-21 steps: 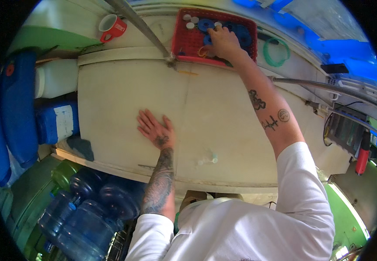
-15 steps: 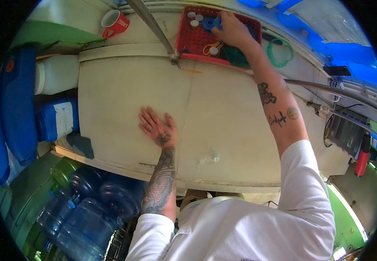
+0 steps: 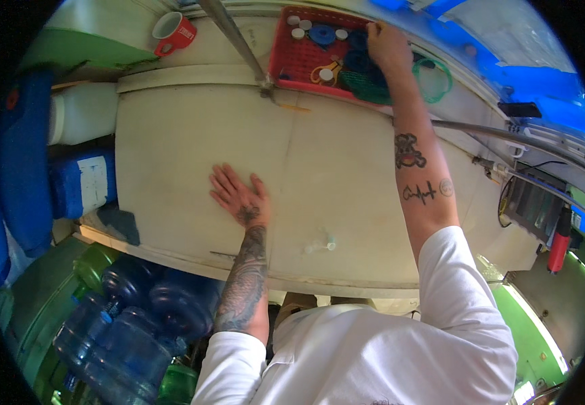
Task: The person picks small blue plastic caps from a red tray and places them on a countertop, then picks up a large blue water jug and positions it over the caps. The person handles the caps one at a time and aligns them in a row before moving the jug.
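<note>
My left hand (image 3: 240, 195) lies flat on the pale counter (image 3: 191, 135), palm down with fingers spread and nothing held. At the far side, my right hand (image 3: 388, 48) reaches into the right end of a red plastic basket (image 3: 292, 59). Its fingers are curled, and what they hold, if anything, is hidden. In the basket are a blue round cap (image 3: 322, 34), several white caps (image 3: 298, 33) and scissors with orange handles (image 3: 319, 70). Dark blue round pieces and green netting (image 3: 363, 88) lie under and beside the hand.
A metal pole (image 3: 238, 47) rises left of the basket, near a red mug (image 3: 174, 34). Blue containers (image 3: 29, 162) and a white jug (image 3: 86, 113) line the left side. Large water bottles (image 3: 127, 344) sit below. Small clear pieces (image 3: 331, 244) lie near the counter's front edge.
My right hand has shifted rightward inside the basket, uncovering the blue round cap and a white cap next to it. The left hand stays flat on the counter. The view has shifted slightly.
</note>
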